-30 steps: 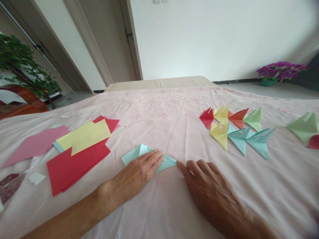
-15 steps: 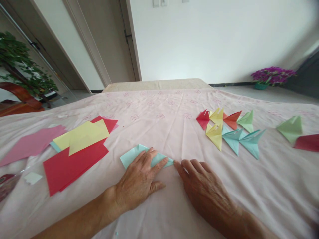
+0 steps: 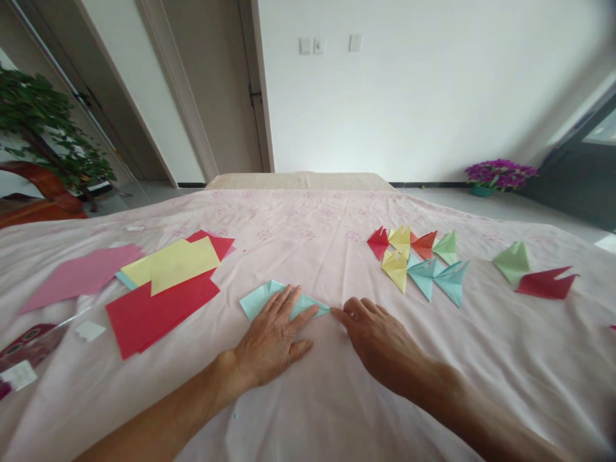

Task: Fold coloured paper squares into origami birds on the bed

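A light blue sheet of paper [image 3: 257, 299], folded to a narrow point at its right end, lies on the pink tablecloth. Across its middle rests my left hand [image 3: 275, 337], palm down with fingers stretched and spread, pressing the sheet flat. At the pointed tip, my right hand [image 3: 373, 327] has its forefinger on the paper and its other fingers curled in; its thumb is mostly hidden. To the right stand folded paper pieces: red [image 3: 378, 244], yellow [image 3: 395, 269], orange [image 3: 424, 244], green [image 3: 446, 246] and light blue [image 3: 451, 281].
Left of my hands lie red sheets [image 3: 158, 314], yellow sheets [image 3: 185, 264] and pink sheets [image 3: 81, 276]. A white scrap [image 3: 90, 331] is near them. Farther right are another green folded piece [image 3: 513, 262] and a dark red one [image 3: 547, 283]. The patterned tablecloth [image 3: 308, 218] covers the table.
The camera view has tilted up and shifted right. My left hand stays flat on the light blue paper; my right hand stays at its tip, its wrist turned slightly.
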{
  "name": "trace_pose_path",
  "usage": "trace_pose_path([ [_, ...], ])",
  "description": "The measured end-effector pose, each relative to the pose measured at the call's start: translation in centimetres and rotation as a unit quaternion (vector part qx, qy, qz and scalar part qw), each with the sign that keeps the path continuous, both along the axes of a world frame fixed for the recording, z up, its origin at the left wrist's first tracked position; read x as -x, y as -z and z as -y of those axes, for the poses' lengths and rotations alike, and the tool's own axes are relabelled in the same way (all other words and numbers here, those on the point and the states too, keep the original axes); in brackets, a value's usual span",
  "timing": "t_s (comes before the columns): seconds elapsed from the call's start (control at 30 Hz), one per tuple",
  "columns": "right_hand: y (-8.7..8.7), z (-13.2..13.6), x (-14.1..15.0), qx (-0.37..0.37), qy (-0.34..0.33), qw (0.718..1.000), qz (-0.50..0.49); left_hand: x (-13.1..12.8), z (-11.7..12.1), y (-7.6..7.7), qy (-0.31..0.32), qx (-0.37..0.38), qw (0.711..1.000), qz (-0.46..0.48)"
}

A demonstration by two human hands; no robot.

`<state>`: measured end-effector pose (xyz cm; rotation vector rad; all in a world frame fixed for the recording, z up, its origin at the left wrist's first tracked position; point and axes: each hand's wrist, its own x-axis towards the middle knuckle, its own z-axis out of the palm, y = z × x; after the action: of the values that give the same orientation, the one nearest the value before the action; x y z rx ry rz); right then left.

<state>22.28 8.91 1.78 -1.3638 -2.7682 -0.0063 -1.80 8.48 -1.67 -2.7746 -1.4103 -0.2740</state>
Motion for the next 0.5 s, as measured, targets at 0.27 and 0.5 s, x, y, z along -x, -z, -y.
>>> trace_pose_path([
  [0.27,0.0,1.1,1.8,-0.087,0.06,0.994,-0.021,0.0,0.3,0.1,-0.005,-0.005,1.0,0.002],
  [0.5,2.3,0.9,3.3,-0.07,0.051,0.996,-0.005,0.0,0.4,0.3,-0.009,-0.008,1.0,-0.003],
])
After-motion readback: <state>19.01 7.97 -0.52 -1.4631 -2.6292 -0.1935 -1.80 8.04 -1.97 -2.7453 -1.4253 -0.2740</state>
